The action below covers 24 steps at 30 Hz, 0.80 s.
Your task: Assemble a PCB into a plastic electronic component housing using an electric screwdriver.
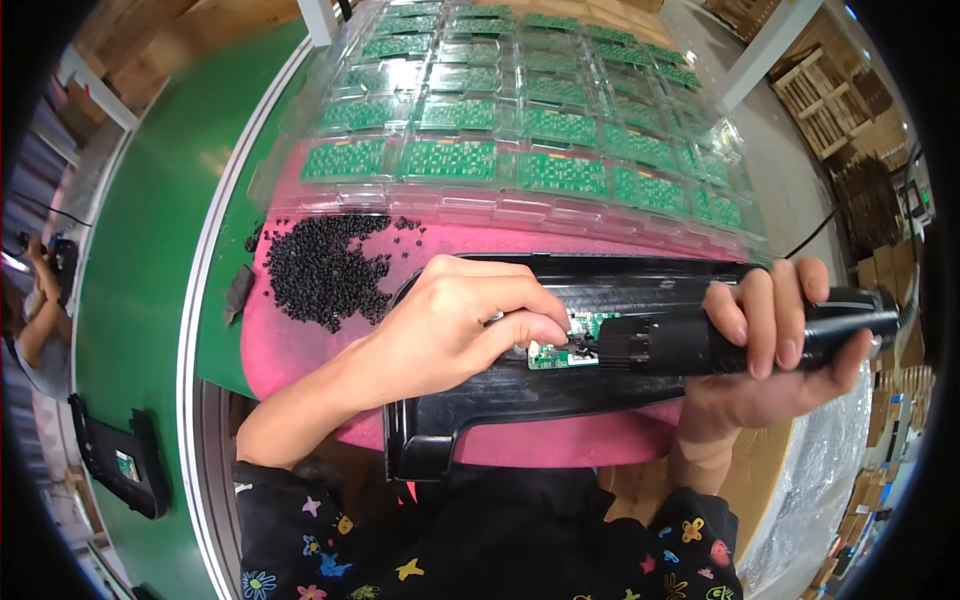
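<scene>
A black plastic housing (610, 290) lies across the pink mat (560, 437) in front of me, with a small green circuit board (545, 357) set in it. My left hand (450, 315) reaches over the housing, thumb and forefinger pinched together at the board; whatever they hold is too small to make out. In my right hand (780, 330) is a black electric screwdriver (665, 345), lying nearly level with its ribbed front end over the board. That end hides part of the board and the screwdriver's tip.
Small black screws (325, 270) lie heaped at the mat's left. Clear trays (560, 205) of green circuit boards stand behind. Another black housing (125, 465) with a board rests on the green surface at far left, near another person's arm (40, 310). Bubble wrap (820, 470) is at right.
</scene>
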Motion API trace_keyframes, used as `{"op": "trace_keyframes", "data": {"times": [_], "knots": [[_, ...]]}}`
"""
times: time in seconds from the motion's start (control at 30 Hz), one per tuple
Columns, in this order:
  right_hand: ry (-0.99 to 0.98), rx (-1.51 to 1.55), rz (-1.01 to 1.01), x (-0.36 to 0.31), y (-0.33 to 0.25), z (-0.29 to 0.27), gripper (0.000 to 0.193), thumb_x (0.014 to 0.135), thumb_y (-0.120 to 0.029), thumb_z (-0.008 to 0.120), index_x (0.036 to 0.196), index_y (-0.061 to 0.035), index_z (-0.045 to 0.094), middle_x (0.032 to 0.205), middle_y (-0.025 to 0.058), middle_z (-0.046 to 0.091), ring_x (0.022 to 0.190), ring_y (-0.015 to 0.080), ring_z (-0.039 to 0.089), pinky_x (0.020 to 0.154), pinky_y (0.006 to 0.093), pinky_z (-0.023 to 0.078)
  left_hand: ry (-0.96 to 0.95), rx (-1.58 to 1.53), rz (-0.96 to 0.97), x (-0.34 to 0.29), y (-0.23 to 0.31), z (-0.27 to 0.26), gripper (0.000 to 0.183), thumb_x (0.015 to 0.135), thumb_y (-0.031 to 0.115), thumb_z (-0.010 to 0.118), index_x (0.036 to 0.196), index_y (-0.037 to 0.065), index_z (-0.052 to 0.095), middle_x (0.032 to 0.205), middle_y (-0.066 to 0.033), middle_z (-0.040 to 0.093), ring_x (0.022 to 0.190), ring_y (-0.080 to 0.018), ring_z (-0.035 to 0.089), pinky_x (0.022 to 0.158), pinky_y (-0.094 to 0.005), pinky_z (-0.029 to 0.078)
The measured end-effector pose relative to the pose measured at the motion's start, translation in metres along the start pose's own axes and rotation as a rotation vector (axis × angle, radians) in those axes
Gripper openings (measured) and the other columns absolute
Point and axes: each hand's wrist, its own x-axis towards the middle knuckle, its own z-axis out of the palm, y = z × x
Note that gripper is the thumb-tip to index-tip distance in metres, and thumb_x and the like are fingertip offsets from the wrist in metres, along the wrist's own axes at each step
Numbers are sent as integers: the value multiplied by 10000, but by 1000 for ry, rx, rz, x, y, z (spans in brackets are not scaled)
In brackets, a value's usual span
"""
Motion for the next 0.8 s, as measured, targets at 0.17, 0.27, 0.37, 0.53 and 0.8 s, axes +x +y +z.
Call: {"op": "trace_keyframes", "data": {"times": [0.17, 0.27, 0.37, 0.53, 0.8], "knots": [[23, -114, -74, -2, -7, 5, 347, 857, -369, 664, 919, -102, 450, 607, -32, 496, 508, 78, 483, 625, 269, 397, -27, 63, 17, 0, -4, 1, 75, 818, 33, 706, 857, -14, 663, 756, -97, 662, 665, -216, 654, 591, -308, 512], [25, -113, -81, -4, -4, 7, 347, 855, -368, 666, 916, -104, 449, 598, -36, 499, 500, 71, 485, 615, 256, 403, -59, 128, 91, -2, -6, 6, 187, 761, 82, 766, 855, -11, 634, 753, -110, 633, 674, -264, 630, 588, -340, 497], [10, -118, -82, -4, -1, 7, 345, 854, -366, 666, 912, -103, 450, 594, -38, 500, 479, 65, 482, 596, 245, 412, -45, 118, 106, -2, -6, 8, 215, 749, 94, 777, 857, -14, 626, 757, -114, 632, 674, -268, 629, 586, -342, 498], [-11, -169, -89, -2, 3, 3, 347, 847, -363, 674, 899, -98, 455, 583, -36, 508, 442, 56, 479, 538, 224, 422, -68, 214, 187, 1, -9, 4, 213, 764, 111, 765, 860, -12, 620, 768, -120, 634, 692, -274, 638, 588, -343, 502], [-94, -200, -65, -3, 5, 3, 422, 871, -481, 670, 962, -125, 463, 590, -45, 555, 436, 83, 524, 471, 237, 381, -212, 46, 71, -3, -13, -1, 200, 767, 115, 758, 843, -3, 616, 735, -101, 622, 684, -282, 625, 592, -343, 496]]}}
